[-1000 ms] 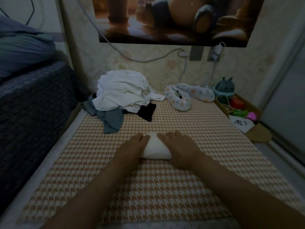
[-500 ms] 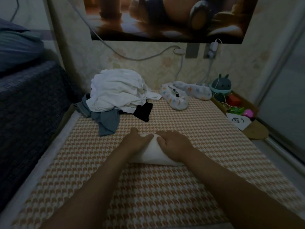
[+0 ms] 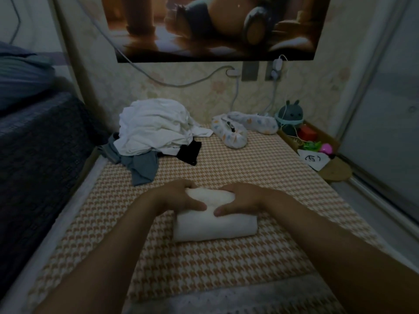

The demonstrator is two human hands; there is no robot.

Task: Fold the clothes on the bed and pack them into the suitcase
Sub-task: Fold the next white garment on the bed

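A white garment, rolled into a thick bundle, lies in the middle of the houndstooth bed cover. My left hand grips its far left part, fingers curled over the top and thumb on the near side. My right hand grips the far right part the same way. A heap of unfolded white clothes sits at the back left, over a grey-blue garment and a black one. No suitcase is in view.
Two patterned slippers lie at the back near the wall. A shelf at the right holds a grey bunny toy, small bright items and a white card. A dark knitted blanket rises on the left. Cables hang down the wall.
The bundle has been rolled toward me and grown longer and thicker. Both hands moved from lying flat on its sides to gripping its top.
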